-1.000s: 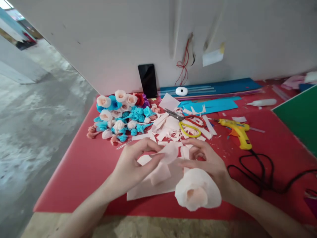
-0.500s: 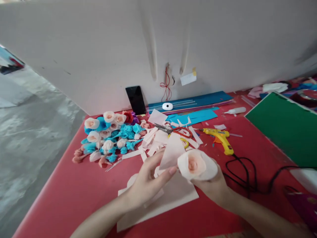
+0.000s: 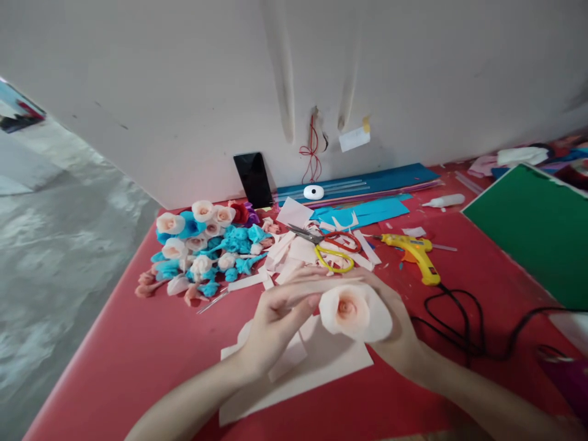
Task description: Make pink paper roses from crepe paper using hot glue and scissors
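Note:
A cream paper rose (image 3: 356, 312) with a peach centre faces me, held in my right hand (image 3: 397, 334), whose fingers are closed behind it and mostly hidden. Pinched between the thumb and fingers of my left hand (image 3: 273, 324) is a pale paper piece (image 3: 328, 283), seen nearly edge-on and touching the rose's upper edge. Beneath both hands lies a large pale paper sheet (image 3: 321, 383) with smaller pieces on it. Scissors (image 3: 324, 242) with red and yellow handles rest just beyond the hands on a heap of paper scraps (image 3: 287, 254).
Finished paper flowers (image 3: 206, 251) crowd the left of the red table (image 3: 114, 361). To the right lie a yellow glue gun (image 3: 416, 254) with a looped black cord (image 3: 468, 324), a small white bottle (image 3: 443, 201) and a green board (image 3: 533, 233). A phone (image 3: 253, 179) leans on the wall.
My left hand has laid the paper piece against the top of the rose, turning it from face-on to nearly edge-on. The rose has shifted slightly left, and the yellow scissor handle is uncovered.

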Motion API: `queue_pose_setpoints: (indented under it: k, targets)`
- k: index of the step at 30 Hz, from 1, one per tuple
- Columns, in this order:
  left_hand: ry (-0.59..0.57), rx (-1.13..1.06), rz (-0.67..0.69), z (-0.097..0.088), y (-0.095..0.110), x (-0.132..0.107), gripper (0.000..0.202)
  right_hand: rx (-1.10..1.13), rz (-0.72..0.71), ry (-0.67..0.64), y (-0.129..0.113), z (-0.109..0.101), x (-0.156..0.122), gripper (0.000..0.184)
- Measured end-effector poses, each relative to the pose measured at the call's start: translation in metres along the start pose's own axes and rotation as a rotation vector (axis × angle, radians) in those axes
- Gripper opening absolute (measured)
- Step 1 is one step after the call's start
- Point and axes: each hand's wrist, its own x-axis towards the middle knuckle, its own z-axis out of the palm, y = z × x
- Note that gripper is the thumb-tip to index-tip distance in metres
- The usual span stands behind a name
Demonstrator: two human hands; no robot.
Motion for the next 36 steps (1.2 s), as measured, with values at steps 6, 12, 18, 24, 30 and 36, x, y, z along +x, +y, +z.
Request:
queue_pose_setpoints:
  k: [6, 12, 18, 24, 30, 36]
  targets:
    - [-0.079, 0.061, 0.119, -0.001, 0.007, 0.001, 0.029, -0.236, -0.210, 0.024, 0.002, -0.007, 0.000, 0.009]
    - [-0.103, 0.066, 0.260, -0.001, 0.003, -0.003, 0.034, -0.385, -0.223, 0.093, -0.006, -0.009, 0.003, 0.013]
    - [-0.172, 0.022, 0.298, 0.000, 0.003, -0.006, 0.034, -0.402, -0.258, 0.057, -0.006, -0.014, 0.004, 0.019]
    - [-0.158, 0.047, 0.290, 0.002, 0.002, -0.008, 0.030, -0.318, -0.314, 0.015, -0.009, -0.012, 0.001, 0.023]
    - [-0.028, -0.002, 0.079, 0.007, -0.001, -0.012, 0.023, -0.249, -0.185, -0.010, -0.015, -0.005, 0.003, 0.026]
    - [0.014, 0.081, 0.003, 0.013, 0.000, -0.012, 0.035, -0.317, -0.133, 0.030, -0.010, -0.001, -0.003, 0.025]
